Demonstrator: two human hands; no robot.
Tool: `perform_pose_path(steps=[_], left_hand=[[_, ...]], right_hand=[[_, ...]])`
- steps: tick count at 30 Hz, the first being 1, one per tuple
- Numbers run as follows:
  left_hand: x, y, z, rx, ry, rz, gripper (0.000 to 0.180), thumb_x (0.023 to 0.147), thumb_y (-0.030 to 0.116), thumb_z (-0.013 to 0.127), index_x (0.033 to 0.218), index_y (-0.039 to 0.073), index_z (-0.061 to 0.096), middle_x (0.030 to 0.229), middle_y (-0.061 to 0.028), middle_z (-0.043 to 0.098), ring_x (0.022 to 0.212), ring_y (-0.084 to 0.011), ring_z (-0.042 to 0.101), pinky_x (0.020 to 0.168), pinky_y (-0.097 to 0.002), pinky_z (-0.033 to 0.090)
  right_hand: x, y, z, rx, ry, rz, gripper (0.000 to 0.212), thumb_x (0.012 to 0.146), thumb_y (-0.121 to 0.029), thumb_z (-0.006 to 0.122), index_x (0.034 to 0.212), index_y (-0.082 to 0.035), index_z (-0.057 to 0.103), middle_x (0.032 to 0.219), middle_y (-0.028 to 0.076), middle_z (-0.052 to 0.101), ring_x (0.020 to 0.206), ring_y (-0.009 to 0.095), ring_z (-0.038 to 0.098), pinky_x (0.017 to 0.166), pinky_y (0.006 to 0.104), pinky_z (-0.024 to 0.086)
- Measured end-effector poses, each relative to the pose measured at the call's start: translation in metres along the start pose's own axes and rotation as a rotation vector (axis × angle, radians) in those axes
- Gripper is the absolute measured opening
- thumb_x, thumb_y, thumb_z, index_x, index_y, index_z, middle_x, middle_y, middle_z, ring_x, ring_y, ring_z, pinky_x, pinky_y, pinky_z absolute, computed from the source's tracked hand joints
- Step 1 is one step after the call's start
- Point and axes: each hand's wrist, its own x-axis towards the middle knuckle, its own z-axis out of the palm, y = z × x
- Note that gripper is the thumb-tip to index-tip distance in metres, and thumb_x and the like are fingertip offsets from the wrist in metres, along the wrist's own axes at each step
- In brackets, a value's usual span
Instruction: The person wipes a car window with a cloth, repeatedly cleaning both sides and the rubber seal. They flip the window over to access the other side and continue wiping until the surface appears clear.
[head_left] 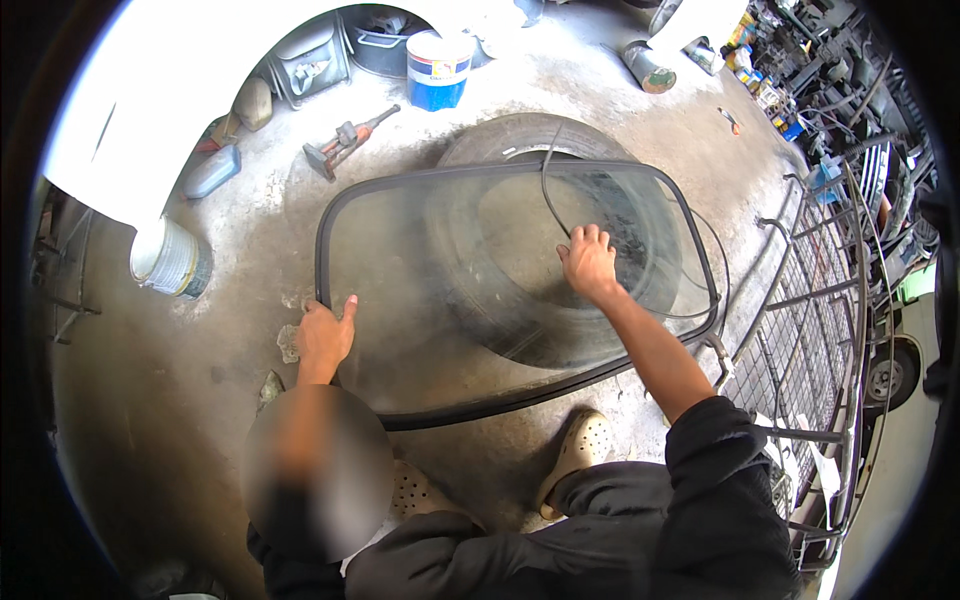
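Note:
A car window glass with a black rubber seal round its edge lies over a tire on the floor. My left hand grips its left rim, the thumb up on the glass side and the fingers at the outer edge. Above the middle right of the glass, my right hand is closed on a thin black cord. One end of the cord rises past the far rim. A loop of it bends round by the right corner.
A metal rack stands close on the right, with piled parts behind it. Toward the far side are a blue-and-white bucket and a red-handled tool. A paint can stands at left under a white car panel.

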Motion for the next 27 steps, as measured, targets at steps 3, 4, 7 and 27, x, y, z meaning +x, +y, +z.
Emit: perform_pose_path(steps=[3,4,7,27], left_hand=[[-0.006,0.0,-0.012,-0.027,-0.136,0.039,0.085,0.086,0.055,0.049,0.126,-0.017,0.031,0.108,-0.0346,0.054,0.102,-0.044,0.056,0.091,-0.0457,0.043],[-0.008,0.001,-0.017,-0.036,-0.152,0.025,0.087,0.086,0.056,0.048,0.13,-0.016,0.027,0.112,-0.0346,0.052,0.104,-0.0439,0.055,0.093,-0.0458,0.042],[-0.026,0.015,-0.024,0.33,0.247,0.445,0.086,0.085,0.047,0.058,0.134,-0.011,0.02,0.118,-0.0313,0.05,0.109,-0.0388,0.054,0.09,-0.0462,0.043],[0.019,-0.304,-0.304,-0.184,0.984,0.191,0.046,0.099,0.029,0.039,0.13,-0.005,0.043,0.124,-0.0172,0.055,0.111,-0.0232,0.054,0.095,-0.0323,0.041]], right_hand=[[-0.009,-0.012,0.015,0.132,0.122,-0.206,0.025,0.091,-0.024,0.05,0.101,-0.001,0.048,0.099,0.02,0.057,0.098,0.035,0.055,0.078,0.0487,0.045],[-0.01,-0.019,0.014,0.293,0.022,-0.224,0.025,0.092,-0.023,0.049,0.101,0.0,0.047,0.095,0.022,0.058,0.093,0.038,0.056,0.076,0.0494,0.045],[-0.019,-0.052,-0.001,0.766,-0.071,-0.323,0.025,0.094,-0.021,0.042,0.103,0.002,0.043,0.077,0.029,0.06,0.072,0.049,0.057,0.069,0.0522,0.045],[-0.03,0.129,-0.068,0.105,-0.471,-0.548,0.021,0.079,-0.022,0.062,0.093,-0.006,0.065,0.089,0.017,0.066,0.088,0.033,0.062,0.079,0.0424,0.048]])
